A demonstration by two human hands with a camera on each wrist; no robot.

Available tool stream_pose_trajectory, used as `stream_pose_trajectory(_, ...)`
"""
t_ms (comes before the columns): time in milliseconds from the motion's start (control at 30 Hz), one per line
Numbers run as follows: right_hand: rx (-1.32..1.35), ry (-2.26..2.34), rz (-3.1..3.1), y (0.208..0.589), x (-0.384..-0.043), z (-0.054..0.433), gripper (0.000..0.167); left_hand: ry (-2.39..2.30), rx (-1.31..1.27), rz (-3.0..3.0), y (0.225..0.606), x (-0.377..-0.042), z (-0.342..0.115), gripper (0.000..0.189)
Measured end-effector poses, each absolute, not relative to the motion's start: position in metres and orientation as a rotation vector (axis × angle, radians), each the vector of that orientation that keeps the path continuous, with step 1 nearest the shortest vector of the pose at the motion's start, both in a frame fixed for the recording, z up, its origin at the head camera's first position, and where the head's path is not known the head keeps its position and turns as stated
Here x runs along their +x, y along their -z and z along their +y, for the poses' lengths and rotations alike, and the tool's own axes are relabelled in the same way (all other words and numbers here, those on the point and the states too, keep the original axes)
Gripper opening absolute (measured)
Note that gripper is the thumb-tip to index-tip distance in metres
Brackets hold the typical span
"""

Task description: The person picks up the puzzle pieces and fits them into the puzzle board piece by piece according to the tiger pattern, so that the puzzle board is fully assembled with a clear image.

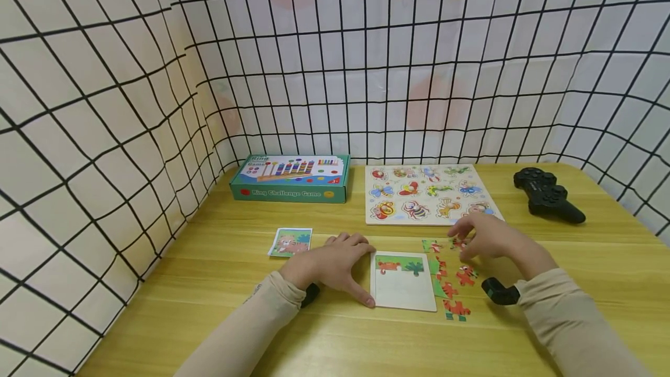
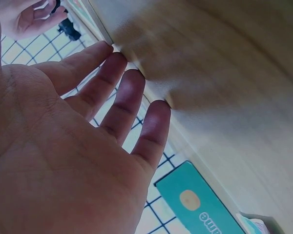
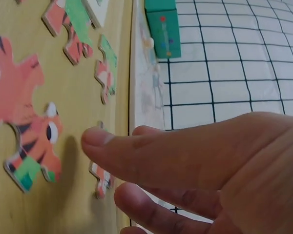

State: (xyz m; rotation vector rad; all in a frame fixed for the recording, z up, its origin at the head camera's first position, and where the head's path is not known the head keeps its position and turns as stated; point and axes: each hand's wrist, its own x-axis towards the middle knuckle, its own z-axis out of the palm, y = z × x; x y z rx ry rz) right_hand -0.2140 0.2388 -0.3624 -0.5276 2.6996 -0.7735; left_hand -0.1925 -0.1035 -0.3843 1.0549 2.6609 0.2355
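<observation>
A square puzzle tray lies on the table, its top row partly filled with tiger-picture pieces. My left hand rests along the tray's left side, thumb at the near corner and fingers near the far corner; the left wrist view shows these fingers spread and extended. My right hand reaches over the loose pieces to the right. Its thumb and fingers are parted around a small puzzle piece on the table, partly hidden behind the thumb. An orange tiger-face piece lies just nearer, with several others beside the tray.
A picture card lies left of the tray. Behind stand a teal Ring Challenge Game box and a wooden insect puzzle board. A black game controller sits at the back right. Grid-patterned cloth walls the table's back and sides.
</observation>
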Motion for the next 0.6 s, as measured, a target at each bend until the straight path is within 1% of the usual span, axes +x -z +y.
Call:
stream_pose_trajectory(267, -0.587, 0.792, 2.635, 0.364, -0.213, 0.249, 0.03, -0.235, 1.056, 2.663, 0.384, -0.192, -0.103, 0.102)
stream_pose_trajectory(367, -0.605, 0.794, 2.624, 0.364, -0.213, 0.25, 0.03, -0.23, 1.057, 2.663, 0.383, -0.192, -0.103, 0.102)
stream_pose_trajectory(467, -0.57, 0.774, 2.646, 0.363, -0.213, 0.251, 0.031, -0.225, 1.056, 2.664, 0.383, -0.192, -0.103, 0.102)
stream_pose_trajectory(600, -0.5, 0.742, 2.67, 0.363, -0.214, 0.252, 0.039, -0.226, 1.049, 2.664, 0.383, -0.191, -0.103, 0.102)
